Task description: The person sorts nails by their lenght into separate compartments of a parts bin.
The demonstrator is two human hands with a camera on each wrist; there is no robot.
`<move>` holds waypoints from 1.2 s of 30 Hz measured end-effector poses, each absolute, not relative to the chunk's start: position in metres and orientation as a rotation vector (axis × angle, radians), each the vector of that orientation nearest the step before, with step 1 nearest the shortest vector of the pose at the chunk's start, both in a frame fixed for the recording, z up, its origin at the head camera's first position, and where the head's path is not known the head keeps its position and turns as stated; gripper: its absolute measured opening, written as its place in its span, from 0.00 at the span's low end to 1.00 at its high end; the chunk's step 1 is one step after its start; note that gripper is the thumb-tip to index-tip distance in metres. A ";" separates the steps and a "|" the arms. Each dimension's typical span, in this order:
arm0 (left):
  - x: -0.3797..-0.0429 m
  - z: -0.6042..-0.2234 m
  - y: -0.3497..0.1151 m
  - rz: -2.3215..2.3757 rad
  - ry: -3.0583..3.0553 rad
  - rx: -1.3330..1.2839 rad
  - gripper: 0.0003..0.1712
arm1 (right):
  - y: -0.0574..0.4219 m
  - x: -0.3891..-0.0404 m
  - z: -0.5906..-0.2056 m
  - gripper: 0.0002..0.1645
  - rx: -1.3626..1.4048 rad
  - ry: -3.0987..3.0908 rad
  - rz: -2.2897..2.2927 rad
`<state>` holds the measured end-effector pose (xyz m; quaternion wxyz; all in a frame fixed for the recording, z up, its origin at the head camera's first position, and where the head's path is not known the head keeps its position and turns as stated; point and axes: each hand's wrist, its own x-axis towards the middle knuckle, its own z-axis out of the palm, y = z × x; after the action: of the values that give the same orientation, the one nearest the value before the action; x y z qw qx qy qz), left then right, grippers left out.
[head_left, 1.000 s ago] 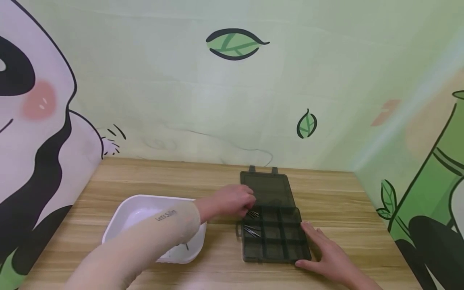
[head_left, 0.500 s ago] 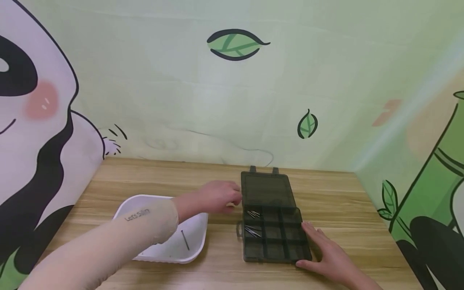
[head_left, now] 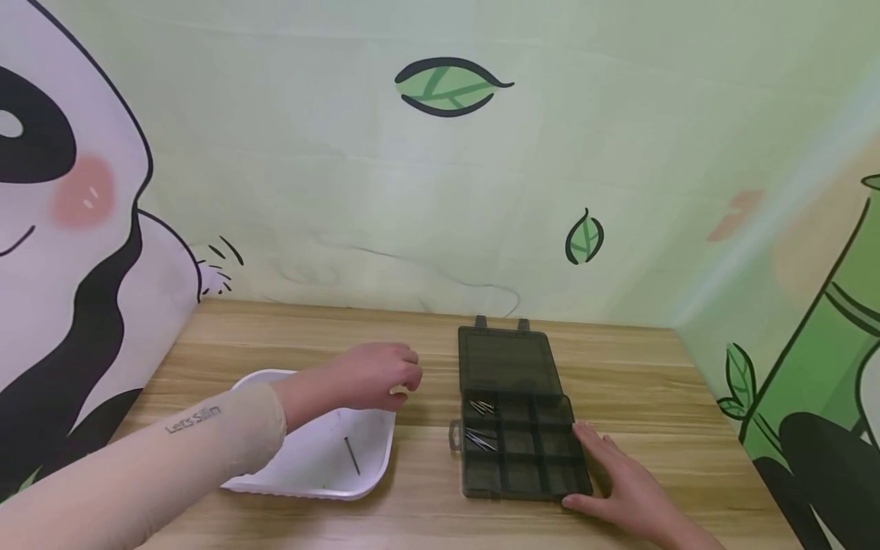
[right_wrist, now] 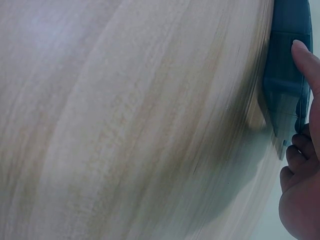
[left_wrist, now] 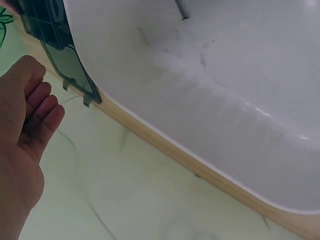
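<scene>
My left hand (head_left: pixel 378 374) hovers above the back right rim of the white tray (head_left: pixel 302 490), its fingers loosely curled and nothing seen in them. One dark nail (head_left: pixel 352 456) lies in the tray, and its end also shows in the left wrist view. To the right stands a dark see-through compartment box (head_left: pixel 519 477), its lid laid back. Silvery nails (head_left: pixel 483 407) lie in its back left compartment, and more thin nails (head_left: pixel 480 439) in the middle left one. My right hand (head_left: pixel 629 489) touches the box's front right corner, thumb at the front, index finger along the side.
The wooden tabletop (head_left: pixel 426 473) runs back to a green printed wall cloth (head_left: pixel 330 153). The open lid (head_left: pixel 509 360) reaches toward the wall, with two latches at its far edge. A small loop (head_left: pixel 454 435) sticks out from the box's left side.
My left hand has moved left, from over the box's back left compartment to above the tray's back right rim. The nail in the tray has come into full sight. My right hand stays put.
</scene>
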<state>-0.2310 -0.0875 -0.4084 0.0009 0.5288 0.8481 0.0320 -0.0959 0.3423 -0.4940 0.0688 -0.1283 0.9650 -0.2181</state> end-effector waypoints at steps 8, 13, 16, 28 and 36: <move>-0.224 -0.413 -0.115 0.158 2.688 1.672 0.08 | 0.343 -0.096 -0.494 0.68 -0.380 2.895 -0.662; -0.218 -0.414 -0.128 0.181 2.701 1.712 0.10 | 0.344 -0.096 -0.495 0.68 -0.390 2.892 -0.677; -0.215 -0.418 -0.135 0.189 2.704 1.726 0.11 | 0.345 -0.097 -0.496 0.68 -0.400 2.892 -0.680; -0.205 -0.439 -0.154 0.197 2.693 1.657 0.13 | 0.345 -0.097 -0.495 0.67 -0.389 2.878 -0.702; -0.199 -0.450 -0.158 0.246 2.697 1.569 0.14 | 0.344 -0.096 -0.493 0.67 -0.381 2.877 -0.695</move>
<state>-0.1985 -0.1583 -0.4499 0.0059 0.5014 0.8617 0.0784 -0.0962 0.3438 -0.4927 0.0787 -0.1271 0.9611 -0.2320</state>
